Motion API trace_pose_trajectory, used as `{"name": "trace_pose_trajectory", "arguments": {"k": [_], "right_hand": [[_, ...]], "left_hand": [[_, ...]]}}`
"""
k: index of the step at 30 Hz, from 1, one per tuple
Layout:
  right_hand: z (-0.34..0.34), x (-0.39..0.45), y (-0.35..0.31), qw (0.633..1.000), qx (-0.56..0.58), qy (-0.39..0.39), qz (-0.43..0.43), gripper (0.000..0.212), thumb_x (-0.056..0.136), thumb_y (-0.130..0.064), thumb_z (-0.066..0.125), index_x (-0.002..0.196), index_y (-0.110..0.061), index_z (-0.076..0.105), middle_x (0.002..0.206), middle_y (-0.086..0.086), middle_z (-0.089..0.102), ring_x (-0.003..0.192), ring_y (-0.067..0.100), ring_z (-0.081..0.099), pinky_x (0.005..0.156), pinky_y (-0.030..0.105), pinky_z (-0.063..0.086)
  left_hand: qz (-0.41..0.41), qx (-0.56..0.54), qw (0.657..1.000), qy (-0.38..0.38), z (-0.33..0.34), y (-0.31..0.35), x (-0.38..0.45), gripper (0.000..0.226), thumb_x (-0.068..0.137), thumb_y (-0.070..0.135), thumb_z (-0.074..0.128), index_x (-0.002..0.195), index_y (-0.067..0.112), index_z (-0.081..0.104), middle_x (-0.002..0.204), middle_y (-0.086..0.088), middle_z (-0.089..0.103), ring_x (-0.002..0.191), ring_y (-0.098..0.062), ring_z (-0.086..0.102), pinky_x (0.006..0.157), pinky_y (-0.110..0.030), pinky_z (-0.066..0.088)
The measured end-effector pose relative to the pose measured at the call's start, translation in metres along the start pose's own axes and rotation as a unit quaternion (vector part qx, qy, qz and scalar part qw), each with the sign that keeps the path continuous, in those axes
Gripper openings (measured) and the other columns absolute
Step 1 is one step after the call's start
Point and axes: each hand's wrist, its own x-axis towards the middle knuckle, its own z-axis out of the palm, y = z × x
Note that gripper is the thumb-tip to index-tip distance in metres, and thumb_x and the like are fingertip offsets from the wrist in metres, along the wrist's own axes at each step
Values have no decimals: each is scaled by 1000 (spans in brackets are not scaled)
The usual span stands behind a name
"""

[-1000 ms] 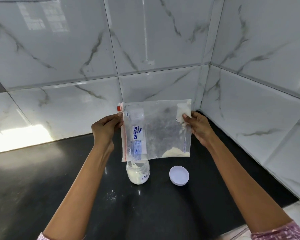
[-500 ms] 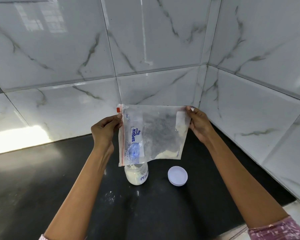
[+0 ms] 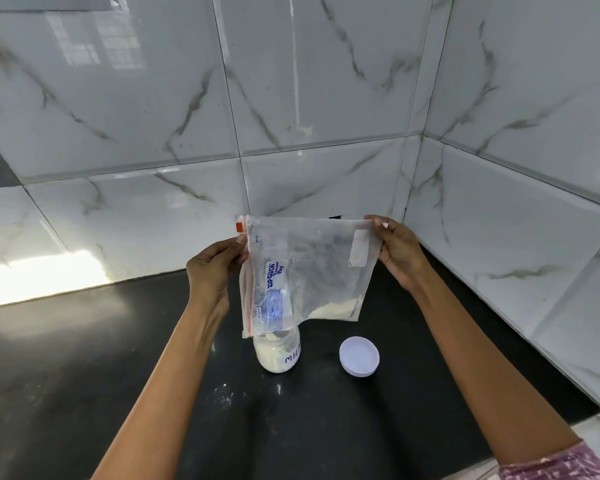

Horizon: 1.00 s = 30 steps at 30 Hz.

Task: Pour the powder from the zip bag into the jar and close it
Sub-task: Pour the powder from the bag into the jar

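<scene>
A clear zip bag hangs sideways above the counter, its red zip edge at the left. My left hand pinches the zip edge near the top. My right hand pinches the bag's upper right corner. A little pale powder lies along the bag's lower right edge. The bag's lower left corner sits over the mouth of a small glass jar, which is open and partly filled with white powder. The jar's white lid lies flat on the counter to the right of the jar.
The black counter ends at white marble-tile walls behind and to the right, which meet in a corner. Specks of spilled powder lie in front of the jar.
My right hand has lifted the bag's right corner higher, so the bag tilts down more toward the jar. The powder stays near the lower right edge.
</scene>
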Motion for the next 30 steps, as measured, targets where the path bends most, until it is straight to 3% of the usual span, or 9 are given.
{"name": "trace_pose_trajectory", "arguments": {"k": [3, 10, 15, 18, 20, 23, 25, 27, 30], "right_hand": [[-9, -4, 11, 1000, 0, -19, 12, 29, 81, -7, 66, 110, -13, 64, 105, 4, 72, 96, 15, 69, 73, 24, 56], [-23, -28, 55, 991, -41, -51, 113, 62, 58, 1, 77, 116, -8, 58, 110, 9, 70, 102, 20, 68, 80, 27, 58], [-8, -42, 89, 982, -85, -41, 162, 42, 75, 7, 69, 115, -2, 60, 112, 11, 68, 101, 18, 67, 83, 25, 55], [3, -43, 101, 977, -129, -21, 169, 34, 81, -2, 67, 115, 0, 61, 120, 14, 65, 112, 23, 61, 99, 36, 47], [4, -42, 102, 969, -166, -22, 182, 23, 87, -13, 64, 109, -8, 64, 121, 11, 64, 115, 23, 57, 103, 40, 42], [0, -36, 91, 966, -179, -20, 183, 14, 92, -26, 58, 105, -21, 60, 118, 4, 64, 113, 24, 57, 99, 49, 39], [-4, -31, 78, 973, -160, -14, 168, 22, 94, -30, 53, 114, -21, 55, 121, 4, 61, 113, 27, 57, 95, 51, 43], [-6, -26, 62, 979, -152, -15, 136, 28, 95, -33, 50, 122, -24, 51, 123, 2, 60, 110, 25, 59, 88, 48, 49], [-5, -20, 38, 980, -180, -10, 78, 22, 94, -35, 50, 114, -28, 55, 115, 0, 65, 101, 18, 64, 76, 37, 56]], "left_hand": [[-11, -13, 1000, -4, 1, -1, -2, 6, 81, -2, 67, 84, 2, 70, 65, 1, 73, 60, -6, 66, 62, -15, 55], [-40, -44, 998, -8, 7, -1, -4, 4, 81, -2, 67, 81, 1, 70, 63, -2, 73, 55, -7, 66, 57, -16, 54], [-47, -44, 998, -19, 12, -2, -5, 3, 81, -2, 68, 82, 1, 70, 66, -4, 73, 58, -9, 68, 58, -16, 54], [-41, -40, 998, -25, 16, 1, -6, 4, 80, -1, 69, 79, 2, 71, 65, -4, 73, 58, -9, 68, 58, -16, 54], [-35, -41, 998, -29, 19, 5, -6, 4, 79, -1, 70, 79, 2, 71, 64, -4, 73, 57, -9, 68, 57, -16, 54], [-18, -42, 999, -25, 17, 12, -5, 4, 80, -1, 69, 79, 2, 71, 64, -3, 73, 56, -9, 67, 56, -16, 54], [-3, -34, 999, -16, 12, 16, -3, 3, 81, 0, 68, 82, 2, 70, 64, -2, 73, 58, -8, 67, 59, -16, 54], [9, -22, 1000, -6, 5, 17, -1, 3, 82, 2, 68, 84, 2, 70, 66, 0, 73, 61, -7, 66, 63, -15, 54], [14, -24, 1000, 12, -2, 14, -1, 2, 83, 4, 67, 83, 3, 69, 66, 2, 73, 63, -6, 66, 67, -16, 54]]}}
